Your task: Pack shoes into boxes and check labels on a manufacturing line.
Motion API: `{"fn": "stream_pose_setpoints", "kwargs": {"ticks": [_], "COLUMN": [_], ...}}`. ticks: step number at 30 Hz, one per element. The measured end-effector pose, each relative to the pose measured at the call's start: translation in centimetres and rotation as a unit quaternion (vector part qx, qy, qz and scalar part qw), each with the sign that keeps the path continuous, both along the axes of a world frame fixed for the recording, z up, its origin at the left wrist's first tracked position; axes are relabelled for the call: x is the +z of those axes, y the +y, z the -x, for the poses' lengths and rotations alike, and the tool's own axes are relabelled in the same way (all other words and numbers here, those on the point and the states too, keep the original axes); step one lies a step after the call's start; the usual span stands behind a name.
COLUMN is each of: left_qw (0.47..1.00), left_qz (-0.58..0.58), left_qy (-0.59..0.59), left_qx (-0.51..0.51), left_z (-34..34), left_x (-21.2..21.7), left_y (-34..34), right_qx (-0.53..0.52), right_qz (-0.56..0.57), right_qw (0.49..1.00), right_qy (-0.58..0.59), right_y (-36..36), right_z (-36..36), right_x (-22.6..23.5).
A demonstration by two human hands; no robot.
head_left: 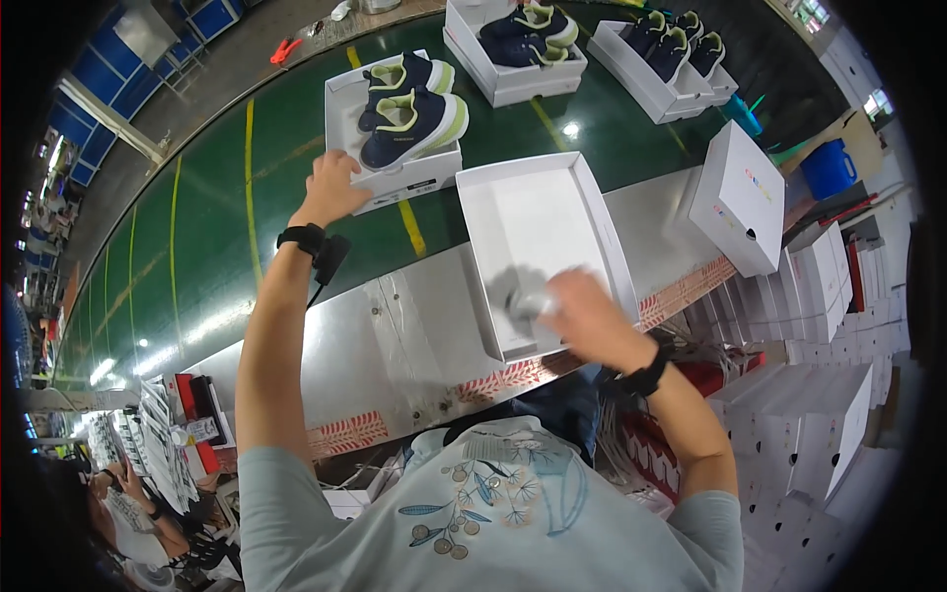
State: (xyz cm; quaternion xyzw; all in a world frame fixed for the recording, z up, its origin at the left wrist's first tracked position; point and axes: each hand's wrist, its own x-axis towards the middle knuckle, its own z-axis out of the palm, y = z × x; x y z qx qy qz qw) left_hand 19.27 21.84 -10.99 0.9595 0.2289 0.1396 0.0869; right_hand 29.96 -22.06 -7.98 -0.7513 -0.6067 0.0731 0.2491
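My left hand grips the near left corner of an open white shoe box. In that box lie two navy sneakers with lime-green linings and pale soles. My right hand, blurred by motion, is closed on a small whitish-grey rounded object over the near end of a shallow white box lid. What kind of object it is cannot be made out. The lid lies with its inside facing up, across the edge of the green conveyor belt and the metal ledge.
Farther along the belt stand open boxes of dark shoes, one box and another box. A closed white box leans at the right, above stacked boxes. A blue bin stands beyond. Another person is at lower left.
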Motion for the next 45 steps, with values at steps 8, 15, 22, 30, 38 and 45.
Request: {"fn": "stream_pose_setpoints", "kwargs": {"ticks": [8,15,22,30,38,45], "left_qw": [0.997,0.997,0.995,0.994,0.991,0.997], "left_qz": [0.033,0.069,0.089,0.075,0.037,0.033], "left_qy": [0.073,0.012,-0.002,-0.004,-0.029,0.005], "left_qx": [-0.001,-0.037,-0.051,-0.082,-0.123,-0.075], "left_z": [-0.8,-0.8,-0.9,-0.1,1.8,4.0], "left_x": [-1.4,1.7,5.3,7.2,2.6,-0.1], "left_y": [-0.2,-0.3,-2.1,-5.2,-11.0,-11.7], "right_qx": [-0.372,-0.393,-0.397,-0.3,-0.239,-0.19], "right_qz": [-0.011,-0.031,0.089,-0.051,-0.137,-0.157], "right_qw": [0.915,0.884,0.742,0.646,0.637,0.622], "right_qy": [-0.156,-0.253,0.533,0.701,0.72,0.743], "right_y": [-9.1,-9.2,-9.6,2.0,12.7,14.6], "right_z": [-13.2,-9.1,0.3,-0.5,-3.7,-3.0], "right_x": [-3.4,-0.9,-2.7,-5.0,-7.5,-9.9]}}
